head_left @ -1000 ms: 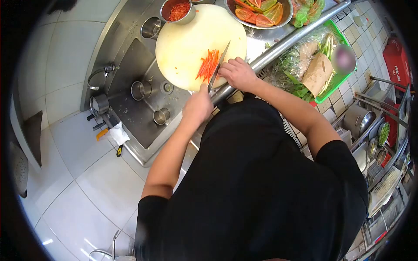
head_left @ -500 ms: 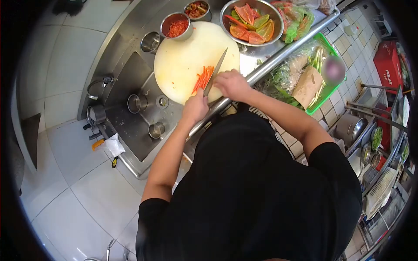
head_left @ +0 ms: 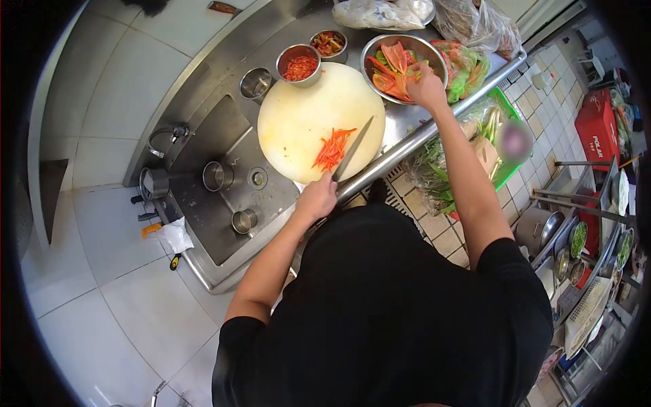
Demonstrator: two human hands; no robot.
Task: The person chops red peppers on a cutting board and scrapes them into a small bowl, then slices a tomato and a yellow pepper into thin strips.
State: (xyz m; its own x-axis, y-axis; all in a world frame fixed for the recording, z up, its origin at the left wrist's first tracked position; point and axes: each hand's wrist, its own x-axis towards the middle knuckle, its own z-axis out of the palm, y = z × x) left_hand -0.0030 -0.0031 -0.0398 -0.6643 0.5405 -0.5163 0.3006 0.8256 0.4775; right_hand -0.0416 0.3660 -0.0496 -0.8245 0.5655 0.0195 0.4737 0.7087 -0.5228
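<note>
My left hand is closed round the handle of a kitchen knife. Its blade lies over the round white cutting board, pointing away from me. Beside the blade is a loose pile of thin red pepper strips. Over at the steel bowl, my right hand reaches in over the rim, fingers bent down onto the cut pepper pieces. The fingers look pinched on a pepper piece, partly hidden by the hand.
Cups of diced red pepper and mixed pepper pieces stand by the board's far edge, near a steel cup. The sink lies to the left. A green crate of vegetables is below the counter on the right.
My right hand has left the knife and strips and moved up and right into the pepper bowl. The strips lie more spread out. My left hand still holds the knife; the view has shifted.
</note>
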